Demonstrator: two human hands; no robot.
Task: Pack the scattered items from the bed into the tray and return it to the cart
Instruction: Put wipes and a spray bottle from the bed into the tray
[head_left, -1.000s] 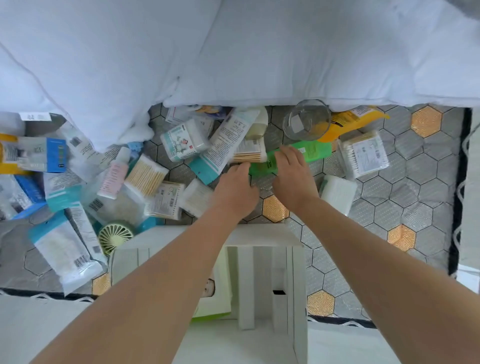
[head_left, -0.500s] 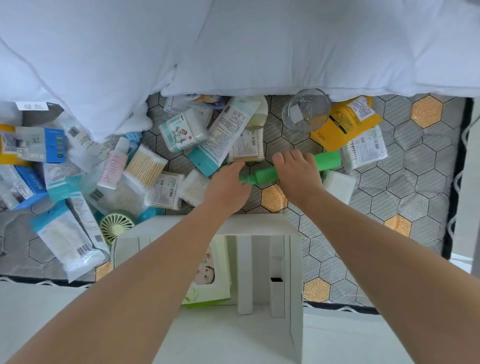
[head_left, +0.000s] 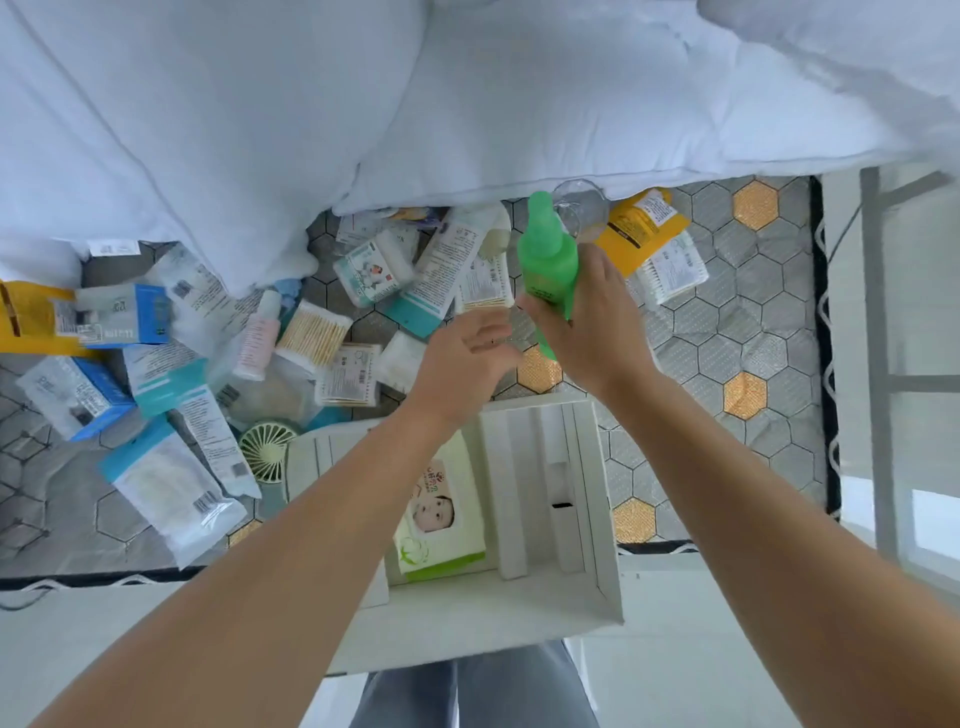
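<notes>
A bed (head_left: 779, 332) with a grey quilted cover, patterned in hexagons with a few gold ones, fills the view; white pillows (head_left: 467, 104) lie across its far side. To the right, past the black-edged border, a pale frame (head_left: 878, 364) stands beside the bed. Packets, boxes, cotton-swab packs and a small fan (head_left: 267, 451) lie scattered over the left and middle of the cover. The white tray (head_left: 602, 519) sits at the near edge, divided by slats, with a wipes pack (head_left: 439, 519) in its left compartment. Above the tray's far rim, the right hand (head_left: 592, 327) grips a green bottle (head_left: 548, 260), cap pointing away, lifted clear of the cover. The left hand (head_left: 467, 358) hovers just beside it, fingers loosely spread, holding nothing.
</notes>
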